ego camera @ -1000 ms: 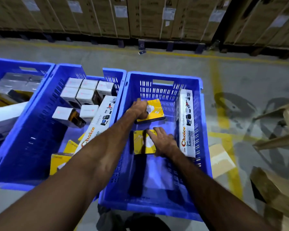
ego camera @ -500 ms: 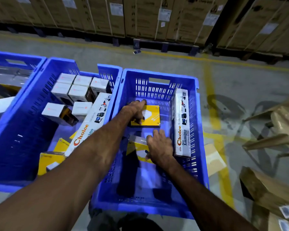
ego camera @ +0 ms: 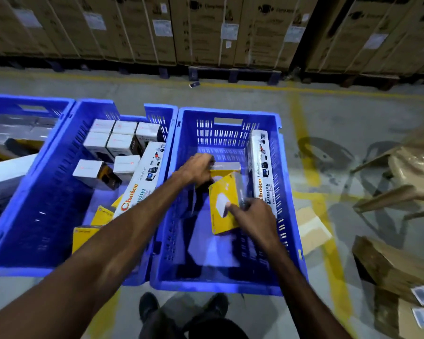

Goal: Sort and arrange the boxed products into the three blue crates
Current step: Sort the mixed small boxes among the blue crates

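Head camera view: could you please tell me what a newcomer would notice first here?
Two bare arms reach into the right blue crate: the right hand lifts a tilted yellow box, and the left hand grips another box behind it. The middle crate holds white boxes at its far end.

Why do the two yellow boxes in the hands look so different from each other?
The yellow box in the right hand is tipped up, showing its yellow face with a white picture. The yellow box in the left hand stands on edge at the far end, showing mostly its grey top edge. The first sits nearer, mid-crate; the second is partly hidden behind it. Both are yellow, flat, and inside the right blue crate.
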### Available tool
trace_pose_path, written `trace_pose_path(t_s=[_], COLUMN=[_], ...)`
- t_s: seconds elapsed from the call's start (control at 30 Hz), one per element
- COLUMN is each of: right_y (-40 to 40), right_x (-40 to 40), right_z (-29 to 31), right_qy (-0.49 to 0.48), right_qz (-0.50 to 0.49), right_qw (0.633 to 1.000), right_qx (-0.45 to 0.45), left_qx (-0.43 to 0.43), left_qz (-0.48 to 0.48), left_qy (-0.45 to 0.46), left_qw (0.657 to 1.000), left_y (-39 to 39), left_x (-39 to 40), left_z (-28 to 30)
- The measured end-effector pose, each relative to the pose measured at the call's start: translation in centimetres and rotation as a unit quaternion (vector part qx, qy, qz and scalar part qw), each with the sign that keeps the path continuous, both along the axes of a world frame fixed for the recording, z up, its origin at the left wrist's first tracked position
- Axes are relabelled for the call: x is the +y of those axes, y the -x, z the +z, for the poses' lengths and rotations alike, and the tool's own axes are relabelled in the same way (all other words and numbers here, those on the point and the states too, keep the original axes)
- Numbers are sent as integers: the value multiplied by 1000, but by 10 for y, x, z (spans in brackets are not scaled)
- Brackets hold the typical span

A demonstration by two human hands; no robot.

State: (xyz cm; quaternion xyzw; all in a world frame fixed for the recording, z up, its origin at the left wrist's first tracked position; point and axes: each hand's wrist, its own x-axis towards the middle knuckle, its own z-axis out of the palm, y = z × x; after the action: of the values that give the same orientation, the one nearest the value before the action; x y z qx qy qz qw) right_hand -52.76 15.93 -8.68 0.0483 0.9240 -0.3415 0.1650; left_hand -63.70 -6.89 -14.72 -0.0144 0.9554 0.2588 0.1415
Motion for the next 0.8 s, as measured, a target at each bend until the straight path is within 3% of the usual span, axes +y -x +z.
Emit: trace_pose_path(t_s=[0.1, 0.17, 0.33, 0.4, 0.47, 0.57, 0.7, 0.8], right_y=[-5, -7, -15, -20, -24, -34, -56, -67], right_x=[2, -2, -33, -56, -81, -136, -222, -289], right_z=[5, 12, 49, 61, 67, 73, 85, 89], right_qy=[214, 325, 410, 430, 434, 421, 420, 373], right_qz=[-101, -117, -46, -10, 16, 85, 143, 205], right_qw=[970, 936, 910, 903, 901, 903, 895, 905], right_qx=[-52, -62, -40, -21, -9, -18, -46, -17], left_qx=[90, 141, 198, 196, 205, 246, 289, 302], left_qz=[82, 151, 328, 380, 417, 453, 482, 489], left_qy=[-128, -223, -459, -501, -509, -470, -362, -315], left_qw=[984, 953, 801, 753, 725, 716, 744, 755], left_y=[-28, -46, -100, -134, -171, -232, -300, -337], left_x=[-1, -5, -38, -60, -86, -135, -210, -280], left_z=[27, 51, 101, 111, 118, 129, 150, 169])
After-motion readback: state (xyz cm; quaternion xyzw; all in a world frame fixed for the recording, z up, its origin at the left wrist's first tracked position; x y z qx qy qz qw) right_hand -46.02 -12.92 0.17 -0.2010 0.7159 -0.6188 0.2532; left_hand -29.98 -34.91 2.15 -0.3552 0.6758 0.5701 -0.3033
